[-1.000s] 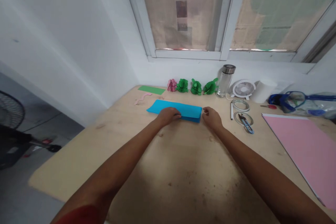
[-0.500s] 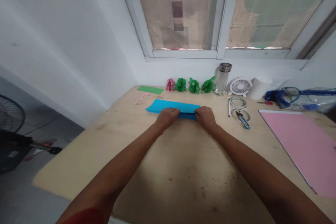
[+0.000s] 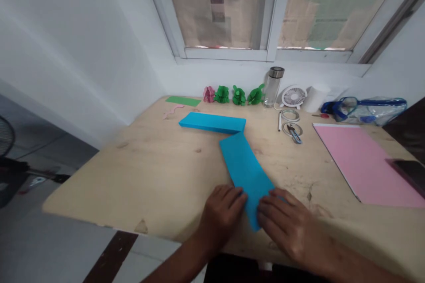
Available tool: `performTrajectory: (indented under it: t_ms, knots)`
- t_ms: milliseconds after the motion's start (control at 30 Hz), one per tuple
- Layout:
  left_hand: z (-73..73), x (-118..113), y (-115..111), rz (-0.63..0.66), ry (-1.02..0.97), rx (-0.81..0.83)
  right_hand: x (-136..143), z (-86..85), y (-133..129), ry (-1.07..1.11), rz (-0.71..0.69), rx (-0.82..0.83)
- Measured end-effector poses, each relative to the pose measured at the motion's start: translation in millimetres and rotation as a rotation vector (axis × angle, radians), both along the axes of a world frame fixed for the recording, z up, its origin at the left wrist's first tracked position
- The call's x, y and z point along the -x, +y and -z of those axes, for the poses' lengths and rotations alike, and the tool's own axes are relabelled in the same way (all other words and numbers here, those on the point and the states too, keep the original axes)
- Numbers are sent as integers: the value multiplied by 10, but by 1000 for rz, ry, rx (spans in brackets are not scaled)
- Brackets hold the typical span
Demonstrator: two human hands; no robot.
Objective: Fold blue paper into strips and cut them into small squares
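A strip of blue paper lies slantwise on the table, its lower end between my hands. My left hand grips its left edge, fingers curled, the thumb side against the paper. On the opposite edge, my right hand has its fingers closed over the paper; the thumb is hidden. The strip's far end touches or nearly touches a second piece, a folded blue paper, which lies crosswise farther back with no hand on it.
Along the wall stand a pink paper shape, several green paper shapes, a glass bottle and a small white fan. Tape rolls, thread snips and pink sheets lie to the right. A dark phone rests on the sheets.
My hands have moved from the back of the table toward me, bringing one blue strip with them. The folded blue piece stays behind at the back. The view has shifted slightly.
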State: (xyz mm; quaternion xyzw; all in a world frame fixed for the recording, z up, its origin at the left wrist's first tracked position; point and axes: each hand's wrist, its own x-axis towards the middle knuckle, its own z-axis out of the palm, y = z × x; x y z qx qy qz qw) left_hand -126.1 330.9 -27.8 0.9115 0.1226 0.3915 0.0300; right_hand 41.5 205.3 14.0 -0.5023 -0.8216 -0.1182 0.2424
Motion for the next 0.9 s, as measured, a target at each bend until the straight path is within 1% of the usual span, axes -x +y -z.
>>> performTrajectory:
  t_ms: [67,133,233,300,367,400,500,567,600,667,767,833,900]
  knots:
    - [47,55,-248,16,-14,77,114,11,-265,25,9,52]
    - [53,109,-393,37,-27,144,122,-60,-442,61,35,89]
    - [16,209,-472,94,-62,265,-64,-208,-599,94,79,230]
    - [-9,282,-478,142,-80,364,-243,-226,-647,147,88,365]
    - [-17,342,-473,163,-66,481,-378,-148,-641,300,126,433]
    - [-16,361,-469,151,-44,547,-414,-84,-618,382,144,447]
    - [-14,362,-451,27,58,755,-403,114,-485,538,150,505]
    - [-29,329,-432,-54,113,869,-347,203,-387,574,149,534]
    - [-40,310,-418,-72,132,912,-322,233,-347,585,158,536]
    - [-63,279,-384,-60,165,959,-289,277,-296,626,198,523]
    - [-77,257,-326,-25,228,947,-274,330,-274,712,246,521]
    - [-72,246,-294,-48,282,923,-261,365,-268,754,302,513]
    - [-58,224,-274,-100,310,907,-238,397,-246,764,394,493]
